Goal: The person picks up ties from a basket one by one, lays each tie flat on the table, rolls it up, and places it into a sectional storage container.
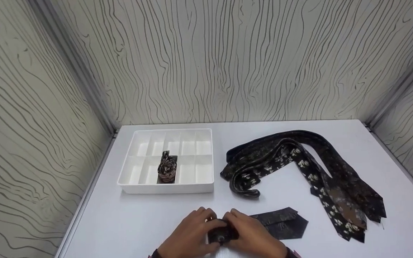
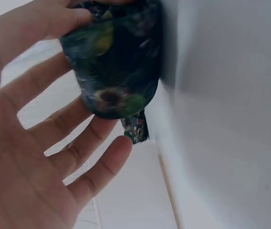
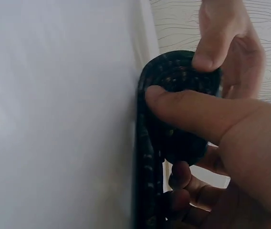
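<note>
A dark necktie with a floral print is coiled into a thick roll (image 1: 218, 236) at the front of the table. Its flat tail (image 1: 281, 226) stretches off to the right. My left hand (image 1: 194, 231) holds the roll from the left, thumb and fingers at its side. From the right, my right hand (image 1: 251, 233) grips the same roll. In the right wrist view, the right thumb presses on the spiral end of the coil (image 3: 173, 63). Yellow and green flowers show on the outer turn (image 2: 119, 71) in the left wrist view.
A white divided tray (image 1: 167, 189) stands behind the hands to the left. One rolled necktie (image 1: 167, 170) sits in a front middle compartment. Several dark patterned neckties (image 1: 339, 190) lie curved in a heap on the right. Patterned panels (image 1: 221, 61) enclose the white table.
</note>
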Demonstrator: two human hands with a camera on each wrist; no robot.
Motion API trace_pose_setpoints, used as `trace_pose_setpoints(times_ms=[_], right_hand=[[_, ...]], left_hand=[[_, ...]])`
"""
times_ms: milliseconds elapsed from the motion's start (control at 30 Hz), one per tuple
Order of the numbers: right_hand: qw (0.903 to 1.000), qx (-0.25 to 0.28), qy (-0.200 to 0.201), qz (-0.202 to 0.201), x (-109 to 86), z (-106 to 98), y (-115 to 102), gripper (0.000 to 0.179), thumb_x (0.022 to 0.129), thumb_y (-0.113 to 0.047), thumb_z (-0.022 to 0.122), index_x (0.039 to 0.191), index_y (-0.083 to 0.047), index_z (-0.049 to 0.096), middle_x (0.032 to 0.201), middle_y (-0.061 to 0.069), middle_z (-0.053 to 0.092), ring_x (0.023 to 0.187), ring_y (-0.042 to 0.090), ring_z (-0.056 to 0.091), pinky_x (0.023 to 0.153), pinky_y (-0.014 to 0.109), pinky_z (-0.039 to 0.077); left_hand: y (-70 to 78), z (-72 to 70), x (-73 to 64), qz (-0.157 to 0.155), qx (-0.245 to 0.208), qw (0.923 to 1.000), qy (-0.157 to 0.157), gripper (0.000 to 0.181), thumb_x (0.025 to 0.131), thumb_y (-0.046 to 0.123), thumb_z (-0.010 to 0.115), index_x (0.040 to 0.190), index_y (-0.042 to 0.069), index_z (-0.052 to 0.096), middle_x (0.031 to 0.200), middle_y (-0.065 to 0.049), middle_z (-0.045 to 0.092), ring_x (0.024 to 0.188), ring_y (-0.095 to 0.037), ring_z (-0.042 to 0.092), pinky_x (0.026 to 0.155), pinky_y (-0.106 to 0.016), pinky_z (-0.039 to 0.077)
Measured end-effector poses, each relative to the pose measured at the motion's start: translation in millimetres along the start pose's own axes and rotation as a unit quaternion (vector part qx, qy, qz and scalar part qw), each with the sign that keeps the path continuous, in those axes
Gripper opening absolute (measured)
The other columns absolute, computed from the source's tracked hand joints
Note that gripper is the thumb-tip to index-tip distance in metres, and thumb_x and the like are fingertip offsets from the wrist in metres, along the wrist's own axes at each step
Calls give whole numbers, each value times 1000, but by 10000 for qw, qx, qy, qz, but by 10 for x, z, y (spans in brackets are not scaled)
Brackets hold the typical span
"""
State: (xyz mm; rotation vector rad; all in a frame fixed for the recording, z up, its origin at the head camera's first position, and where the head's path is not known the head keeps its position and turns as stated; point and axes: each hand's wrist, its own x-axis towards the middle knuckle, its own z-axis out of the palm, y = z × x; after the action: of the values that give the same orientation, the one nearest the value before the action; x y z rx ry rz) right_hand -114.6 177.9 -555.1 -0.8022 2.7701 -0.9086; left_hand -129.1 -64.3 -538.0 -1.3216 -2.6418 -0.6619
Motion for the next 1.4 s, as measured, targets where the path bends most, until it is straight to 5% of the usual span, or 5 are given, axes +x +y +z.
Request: trace_pose_setpoints(times_ms=[200,500,933,1400], right_hand=[[10000,-28,50,-51,-3,15,-4,46,81,-31,89,119,-27,64,108,-13,51,92,0,54,80,27,54],[10000,62,6,-26,-18,16,20,48,81,-36,89,122,-31,64,111,-15,55,97,1,58,85,30,57],[9994,-286,99,-158,-44,-2,18,50,78,-29,90,122,-29,64,110,-14,55,97,1,57,85,31,57],[9996,-257,62,-62,-73,-11,42,56,82,-48,88,130,-31,64,111,-14,54,95,1,56,82,29,56]], left_hand=[[30,-2,20,-14,-21,9999,-123,43,80,31,87,122,32,78,107,12,66,96,-3,55,82,-17,44],[7,-9,3,129,351,9992,162,38,76,33,90,111,31,76,103,11,64,90,-5,54,79,-17,43],[47,34,18,309,570,9976,249,46,79,36,87,123,30,74,108,10,65,96,-8,55,83,-20,45],[79,68,31,282,449,9978,401,46,75,33,88,119,31,74,108,9,63,94,-8,54,81,-19,44]])
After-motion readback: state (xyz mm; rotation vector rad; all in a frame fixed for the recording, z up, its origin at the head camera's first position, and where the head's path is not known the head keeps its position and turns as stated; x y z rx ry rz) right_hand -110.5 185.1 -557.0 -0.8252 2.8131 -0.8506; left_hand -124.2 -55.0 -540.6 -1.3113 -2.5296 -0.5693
